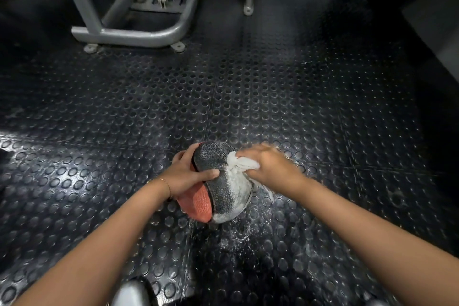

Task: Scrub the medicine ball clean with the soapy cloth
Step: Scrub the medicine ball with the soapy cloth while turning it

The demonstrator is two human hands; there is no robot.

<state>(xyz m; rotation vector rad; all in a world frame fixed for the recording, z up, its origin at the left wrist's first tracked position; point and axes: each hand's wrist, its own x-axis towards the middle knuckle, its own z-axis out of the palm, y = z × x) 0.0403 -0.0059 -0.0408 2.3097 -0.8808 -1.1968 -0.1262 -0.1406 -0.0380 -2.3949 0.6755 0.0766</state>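
Note:
A textured medicine ball [218, 191], black with a red panel on its left side, sits on the studded rubber floor. White soap foam covers its right half. My left hand [188, 174] grips the ball's left side, thumb lying across the black panel. My right hand [270, 166] clutches a bunched white soapy cloth [242, 164] and presses it against the ball's upper right. The right hand is motion-blurred.
Foam splashes and wet streaks [236, 238] spot the black studded floor [323, 107] around and in front of the ball. A grey steel gym machine frame [129, 32] stands bolted down at the back left. A dark bench or block [432, 12] fills the back right.

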